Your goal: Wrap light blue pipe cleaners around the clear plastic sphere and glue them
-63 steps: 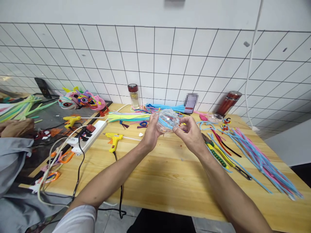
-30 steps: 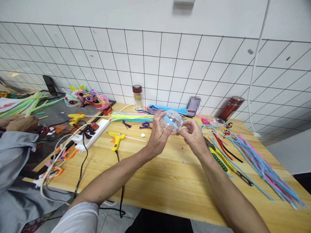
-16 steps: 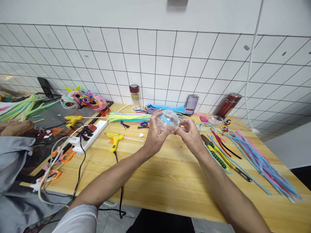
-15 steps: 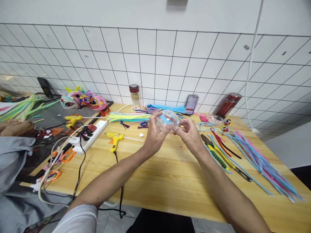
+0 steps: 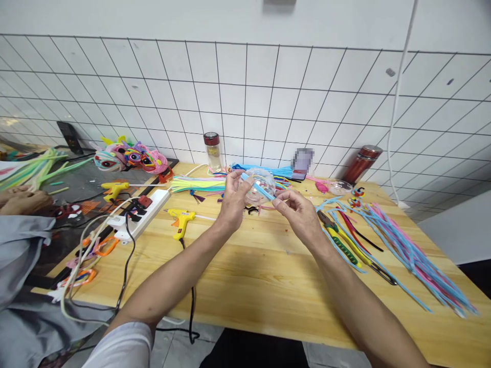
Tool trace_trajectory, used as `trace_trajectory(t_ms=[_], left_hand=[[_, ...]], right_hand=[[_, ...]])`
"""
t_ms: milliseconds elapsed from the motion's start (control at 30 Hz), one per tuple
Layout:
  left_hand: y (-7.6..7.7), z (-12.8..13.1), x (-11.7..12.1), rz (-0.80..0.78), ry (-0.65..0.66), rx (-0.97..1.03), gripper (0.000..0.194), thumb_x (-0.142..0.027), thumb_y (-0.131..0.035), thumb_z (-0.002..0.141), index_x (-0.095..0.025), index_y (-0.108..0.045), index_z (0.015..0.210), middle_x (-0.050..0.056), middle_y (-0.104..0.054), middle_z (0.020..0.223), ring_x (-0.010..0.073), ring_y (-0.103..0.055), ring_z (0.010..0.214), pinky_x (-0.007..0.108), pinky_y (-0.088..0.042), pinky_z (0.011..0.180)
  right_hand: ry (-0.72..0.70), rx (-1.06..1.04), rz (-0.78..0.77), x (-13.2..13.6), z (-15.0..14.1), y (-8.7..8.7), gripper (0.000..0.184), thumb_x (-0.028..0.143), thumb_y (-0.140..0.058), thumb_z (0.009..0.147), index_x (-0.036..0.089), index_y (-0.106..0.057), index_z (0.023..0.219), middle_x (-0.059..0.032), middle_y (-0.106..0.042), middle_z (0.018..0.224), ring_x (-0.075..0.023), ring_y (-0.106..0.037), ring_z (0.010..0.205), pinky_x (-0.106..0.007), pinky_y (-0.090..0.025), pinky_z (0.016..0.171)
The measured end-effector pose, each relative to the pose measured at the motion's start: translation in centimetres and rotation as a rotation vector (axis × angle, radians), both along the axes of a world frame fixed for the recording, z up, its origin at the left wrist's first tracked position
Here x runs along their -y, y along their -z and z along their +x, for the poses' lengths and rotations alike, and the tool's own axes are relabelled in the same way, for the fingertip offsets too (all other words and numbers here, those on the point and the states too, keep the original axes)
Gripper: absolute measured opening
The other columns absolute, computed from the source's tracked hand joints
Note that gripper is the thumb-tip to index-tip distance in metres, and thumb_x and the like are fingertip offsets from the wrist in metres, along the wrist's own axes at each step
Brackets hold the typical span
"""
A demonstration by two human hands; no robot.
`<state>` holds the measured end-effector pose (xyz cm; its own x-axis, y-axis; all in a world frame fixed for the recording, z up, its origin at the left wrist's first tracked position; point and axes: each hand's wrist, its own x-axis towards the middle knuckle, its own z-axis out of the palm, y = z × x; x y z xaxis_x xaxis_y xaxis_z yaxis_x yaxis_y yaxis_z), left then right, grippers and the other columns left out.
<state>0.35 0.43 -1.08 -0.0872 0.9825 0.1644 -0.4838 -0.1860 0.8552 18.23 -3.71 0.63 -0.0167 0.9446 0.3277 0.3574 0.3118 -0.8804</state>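
A short, straight light-blue pipe cleaner piece [image 5: 260, 189] slants between my two hands above the table. My left hand [image 5: 233, 198] pinches its upper left end between thumb and fingers. At the lower right end, the thumb and fingertips of my right hand [image 5: 294, 208] are closed on it. Just behind the piece is a round clear plastic container [image 5: 264, 178] with small colourful bits in it, partly hidden by my fingers. Small dark curled bits [image 5: 251, 210] lie in front of the container.
Pliers [image 5: 339, 240] and pink and blue pipe cleaners [image 5: 410, 255] lie to the right. On the left are a yellow glue gun [image 5: 181, 220], a power strip [image 5: 143, 217] and cords. Bottles [image 5: 213, 153] and a phone [image 5: 302, 162] stand behind. A co-worker's hands [image 5: 23, 199] are far left.
The clear container, held in my hands before, now sits behind them, apart from my grip. My left hand has shifted slightly left, and the blue piece is stretched between both hands.
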Motion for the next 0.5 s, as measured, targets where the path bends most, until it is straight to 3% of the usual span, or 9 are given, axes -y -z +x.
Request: trace_trajectory(t_ms=[267, 500], left_hand=[[-0.85, 0.11, 0.45, -0.098, 0.117, 0.102, 0.072, -0.052, -0.099, 0.066, -0.027, -0.056, 0.118, 0.000, -0.073, 0.111, 0.0177, -0.072, 0.089, 0.037, -0.069, 0.081], [-0.99, 0.14, 0.81, -0.096, 0.207, 0.157, 0.063, -0.045, -0.098, 0.072, -0.026, -0.057, 0.116, 0.000, -0.076, 0.109, 0.0173, -0.075, 0.090, 0.032, -0.067, 0.077]], right_hand=[[0.019, -0.031, 0.053, 0.06, 0.68, -0.38, 0.032, 0.048, -0.073, 0.088, 0.025, -0.061, 0.069, -0.0030, -0.068, 0.086, -0.0213, -0.056, 0.080, -0.036, -0.043, 0.072], [0.059, -0.003, 0.118, 0.01, 0.77, -0.21, 0.028, 0.044, -0.074, 0.083, 0.024, -0.064, 0.066, -0.0075, -0.073, 0.101, -0.0271, -0.066, 0.103, -0.038, -0.047, 0.081]])
